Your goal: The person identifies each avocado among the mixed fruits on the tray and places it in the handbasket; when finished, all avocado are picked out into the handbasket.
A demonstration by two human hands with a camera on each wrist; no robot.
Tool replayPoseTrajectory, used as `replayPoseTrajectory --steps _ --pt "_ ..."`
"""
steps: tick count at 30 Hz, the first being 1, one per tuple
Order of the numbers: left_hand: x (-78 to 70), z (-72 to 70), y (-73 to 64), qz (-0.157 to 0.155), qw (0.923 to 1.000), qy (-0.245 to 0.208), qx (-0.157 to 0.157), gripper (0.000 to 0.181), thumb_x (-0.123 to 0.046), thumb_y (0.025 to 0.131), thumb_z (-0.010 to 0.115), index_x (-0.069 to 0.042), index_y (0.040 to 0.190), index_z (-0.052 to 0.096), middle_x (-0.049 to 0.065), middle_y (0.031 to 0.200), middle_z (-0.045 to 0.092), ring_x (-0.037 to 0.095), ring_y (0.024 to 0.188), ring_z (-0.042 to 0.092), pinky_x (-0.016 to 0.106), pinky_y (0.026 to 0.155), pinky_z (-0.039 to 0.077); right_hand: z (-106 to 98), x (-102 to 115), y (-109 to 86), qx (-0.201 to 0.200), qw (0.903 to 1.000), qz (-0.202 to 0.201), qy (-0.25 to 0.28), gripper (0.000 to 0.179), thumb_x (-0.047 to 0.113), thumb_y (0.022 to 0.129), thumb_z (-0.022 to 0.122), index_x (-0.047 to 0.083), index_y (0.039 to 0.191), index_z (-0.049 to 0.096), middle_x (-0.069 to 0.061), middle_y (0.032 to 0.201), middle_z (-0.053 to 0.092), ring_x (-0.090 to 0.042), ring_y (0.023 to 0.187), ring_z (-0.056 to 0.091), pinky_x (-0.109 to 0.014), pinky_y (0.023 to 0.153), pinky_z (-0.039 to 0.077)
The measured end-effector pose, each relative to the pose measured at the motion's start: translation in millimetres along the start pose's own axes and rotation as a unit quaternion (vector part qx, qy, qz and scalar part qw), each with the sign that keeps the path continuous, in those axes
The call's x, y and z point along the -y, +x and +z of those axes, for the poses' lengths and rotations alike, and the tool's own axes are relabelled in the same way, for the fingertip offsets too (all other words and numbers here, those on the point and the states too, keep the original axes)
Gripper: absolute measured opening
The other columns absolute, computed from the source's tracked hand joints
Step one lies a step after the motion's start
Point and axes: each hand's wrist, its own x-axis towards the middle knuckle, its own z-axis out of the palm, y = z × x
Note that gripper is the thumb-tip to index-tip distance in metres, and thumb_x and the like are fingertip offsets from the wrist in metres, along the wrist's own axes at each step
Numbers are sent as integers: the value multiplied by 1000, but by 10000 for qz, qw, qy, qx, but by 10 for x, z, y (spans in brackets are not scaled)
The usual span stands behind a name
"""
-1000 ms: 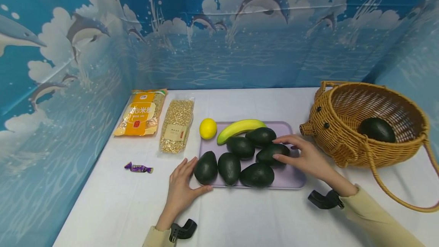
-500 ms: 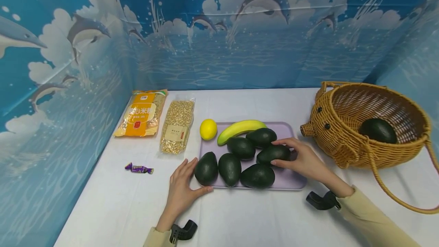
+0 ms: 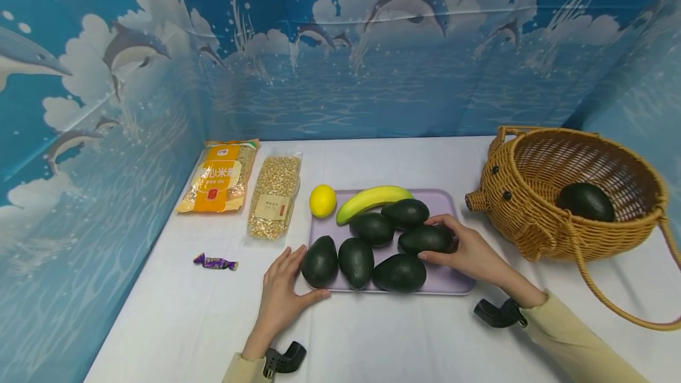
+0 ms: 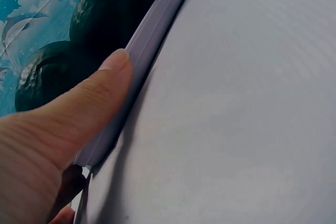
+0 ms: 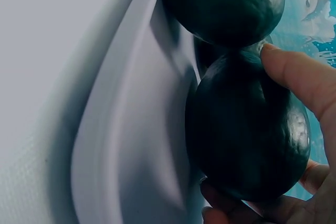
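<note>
A lilac tray (image 3: pixel 446 285) carries several dark green avocados and a banana (image 3: pixel 373 201). My right hand (image 3: pixel 472 255) grips the rightmost avocado (image 3: pixel 424 240), the thumb on its near side and the fingers on its far side. In the right wrist view this avocado (image 5: pixel 244 129) sits between thumb and fingers, close to another avocado (image 5: pixel 226 3). My left hand (image 3: pixel 284 294) holds the tray's near left corner, beside an avocado (image 3: pixel 320 262). In the left wrist view its thumb (image 4: pixel 89 98) lies along the tray rim (image 4: pixel 152 30); the other fingers are mostly hidden.
A lemon (image 3: pixel 322 201) stands at the tray's far left corner. Left of it lie a bag of grain (image 3: pixel 273 194), an orange-labelled bag (image 3: pixel 218 176) and a purple-wrapped candy (image 3: pixel 215 262). At right stands a pig-shaped wicker basket (image 3: pixel 537 229) with an avocado (image 3: pixel 586 201) inside.
My right hand has moved slightly left and nearer, and its fingers have closed round the rightmost avocado, which has shifted slightly. The left hand stays at the tray corner.
</note>
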Motion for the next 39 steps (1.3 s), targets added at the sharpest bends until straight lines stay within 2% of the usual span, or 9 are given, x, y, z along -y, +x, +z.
replayPoseTrajectory --steps 14,22,31,39 --pt "6 9 -17 23 10000 -9 14 95 -53 62 83 -12 140 48 4 143 45 29 136 27 53 106 19 28 -42 -24 -186 9996 19 -214 55 41 73 81 18 115 53 -7 112 61 -23 98 55 -44 81 44" --pt "7 3 -16 9 10000 9 -4 96 -55 62 82 -13 141 47 3 143 45 28 136 27 52 106 19 -44 -4 -70 -365 9987 103 -335 54 42 73 81 18 114 53 -7 110 60 -23 95 53 -44 79 43" --pt "-1 -2 -10 -48 10000 14 27 96 -54 62 82 -13 141 47 4 144 44 28 136 26 53 107 19 -149 83 -68 -648 9975 -112 -274 53 33 73 83 14 112 53 -3 109 59 -19 90 51 -33 73 42" --pt "7 7 -6 23 10000 19 -9 96 -54 62 82 -12 140 48 5 143 45 29 136 27 53 106 19 -234 147 -71 -890 9954 -257 -237 54 28 73 84 15 115 53 1 107 58 -15 86 49 -25 70 39"
